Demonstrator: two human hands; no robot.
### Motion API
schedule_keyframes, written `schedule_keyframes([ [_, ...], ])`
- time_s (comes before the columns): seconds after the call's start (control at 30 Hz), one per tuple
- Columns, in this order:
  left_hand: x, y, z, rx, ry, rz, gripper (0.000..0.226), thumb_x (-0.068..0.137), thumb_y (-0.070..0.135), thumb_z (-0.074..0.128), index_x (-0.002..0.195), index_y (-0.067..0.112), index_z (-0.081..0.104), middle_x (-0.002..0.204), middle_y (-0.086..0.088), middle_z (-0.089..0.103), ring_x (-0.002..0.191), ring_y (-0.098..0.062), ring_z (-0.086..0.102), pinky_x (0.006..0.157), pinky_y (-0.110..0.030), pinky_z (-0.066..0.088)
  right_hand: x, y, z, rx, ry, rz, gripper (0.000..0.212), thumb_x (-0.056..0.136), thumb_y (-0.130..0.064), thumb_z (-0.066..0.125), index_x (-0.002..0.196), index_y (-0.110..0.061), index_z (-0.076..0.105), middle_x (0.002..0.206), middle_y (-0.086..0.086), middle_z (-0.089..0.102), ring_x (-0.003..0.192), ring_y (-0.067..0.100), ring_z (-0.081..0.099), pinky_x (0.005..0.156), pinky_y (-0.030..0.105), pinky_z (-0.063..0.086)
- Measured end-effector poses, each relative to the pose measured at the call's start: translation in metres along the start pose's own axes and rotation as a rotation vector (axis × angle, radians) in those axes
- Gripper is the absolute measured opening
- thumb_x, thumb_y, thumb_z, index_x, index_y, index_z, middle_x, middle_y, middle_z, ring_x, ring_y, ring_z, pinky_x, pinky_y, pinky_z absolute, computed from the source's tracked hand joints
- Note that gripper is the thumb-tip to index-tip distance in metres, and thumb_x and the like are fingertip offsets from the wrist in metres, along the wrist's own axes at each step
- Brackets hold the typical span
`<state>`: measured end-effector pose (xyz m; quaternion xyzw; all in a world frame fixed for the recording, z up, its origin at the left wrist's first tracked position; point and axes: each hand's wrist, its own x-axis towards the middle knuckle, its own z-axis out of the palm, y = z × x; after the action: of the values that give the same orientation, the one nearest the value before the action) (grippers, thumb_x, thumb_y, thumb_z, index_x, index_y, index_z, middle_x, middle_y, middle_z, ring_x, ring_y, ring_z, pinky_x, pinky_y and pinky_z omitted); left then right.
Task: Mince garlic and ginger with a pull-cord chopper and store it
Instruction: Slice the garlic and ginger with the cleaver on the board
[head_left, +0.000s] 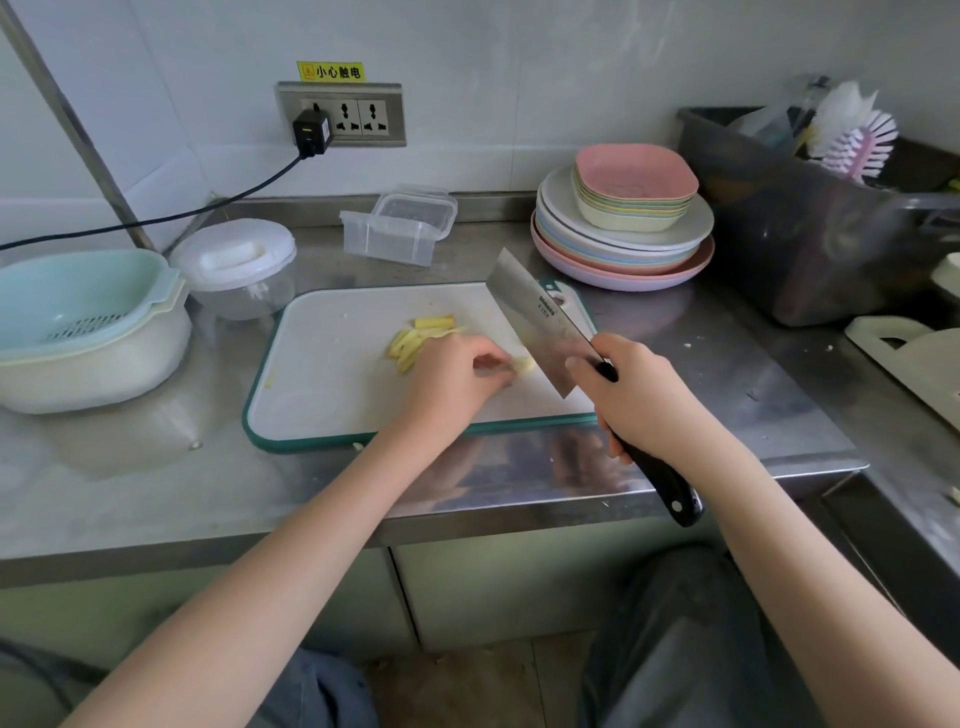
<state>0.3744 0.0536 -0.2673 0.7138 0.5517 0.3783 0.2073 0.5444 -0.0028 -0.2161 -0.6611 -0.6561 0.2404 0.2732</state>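
In the head view, your right hand (641, 397) is wrapped around the black handle of the cleaver (540, 325), with its fingers clamped on the handle just behind the blade. The blade is tilted and points up toward 11 o'clock, above the right part of the cutting board (332, 395). Your left hand (452, 371) rests on the board, and its fingers (493, 361) are curled together and pinch a small pale piece of ginger (524, 365) just beside the lower edge of the blade. A small heap of ginger strips (418, 335) lies on the board at 10 o'clock from your left hand, touching it or nearly so.

The white board with the green rim lies on the steel worktop (156, 467). The pull-cord chopper (236, 267), with its white lid on, stands at 10 o'clock from the board, just beside a blue colander in a cream bowl (88, 322). A clear storage box (397, 223), with its lid leaning on it, stands at 12 o'clock from the board, near the wall. A stack of pastel plates and bowls (623, 218) stands at 1 o'clock. Further to the right there is a dark tub (789, 208) with a pink brush (860, 148) in it. On the wall a black plug (310, 132) sits in the socket strip (343, 114).
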Motion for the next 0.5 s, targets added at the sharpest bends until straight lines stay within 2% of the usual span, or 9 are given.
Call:
schedule_keyframes([
  [0.07, -0.002, 0.000, 0.000, 0.021, 0.006, 0.039, 0.013, 0.077, 0.015, 0.079, 0.089, 0.008, 0.079, 0.086, -0.006, 0.076, 0.075, -0.015, 0.063, 0.064, -0.010, 0.041, -0.001, -0.002, 0.003, -0.020, -0.004, -0.004, 0.023, 0.095, -0.025, 0.047, 0.077, -0.011, 0.045, 0.060, 0.004, 0.051, 0.037, 0.015, 0.046, 0.037, 0.031, 0.045],
  [0.17, -0.002, 0.000, 0.002, 0.018, 0.026, 0.053, 0.012, 0.078, 0.018, 0.078, 0.086, 0.009, 0.079, 0.083, -0.005, 0.076, 0.076, -0.020, 0.066, 0.071, -0.030, 0.048, -0.001, -0.005, 0.004, -0.075, 0.008, -0.010, 0.023, 0.096, -0.026, 0.046, 0.077, -0.012, 0.044, 0.062, 0.006, 0.051, 0.043, 0.020, 0.048, 0.043, 0.034, 0.049],
  [0.23, -0.002, 0.000, 0.004, 0.013, 0.038, 0.041, 0.016, 0.078, 0.024, 0.079, 0.086, 0.010, 0.079, 0.083, -0.003, 0.076, 0.076, -0.018, 0.066, 0.072, -0.032, 0.050, 0.000, -0.007, 0.003, -0.097, 0.017, -0.014, 0.022, 0.096, -0.027, 0.046, 0.082, -0.010, 0.046, 0.064, 0.006, 0.051, 0.044, 0.024, 0.049, 0.041, 0.033, 0.050],
  [0.33, -0.001, -0.001, 0.005, 0.022, 0.033, 0.043, 0.017, 0.079, 0.028, 0.078, 0.085, 0.012, 0.079, 0.082, -0.002, 0.075, 0.076, -0.018, 0.066, 0.072, -0.035, 0.052, 0.003, -0.006, 0.005, -0.105, 0.019, -0.025, 0.022, 0.097, -0.027, 0.045, 0.081, -0.011, 0.045, 0.065, 0.007, 0.051, 0.039, 0.025, 0.049, 0.032, 0.026, 0.041],
  [0.5, 0.000, -0.001, 0.007, 0.035, 0.030, 0.044, 0.006, 0.080, 0.017, 0.075, 0.081, 0.012, 0.078, 0.078, -0.003, 0.074, 0.075, -0.020, 0.065, 0.072, -0.039, 0.052, 0.011, 0.000, 0.012, -0.256, -0.024, -0.013, 0.019, 0.098, -0.026, 0.039, 0.086, -0.011, 0.040, 0.080, 0.013, 0.055, 0.056, 0.028, 0.050, 0.049, 0.030, 0.042],
])
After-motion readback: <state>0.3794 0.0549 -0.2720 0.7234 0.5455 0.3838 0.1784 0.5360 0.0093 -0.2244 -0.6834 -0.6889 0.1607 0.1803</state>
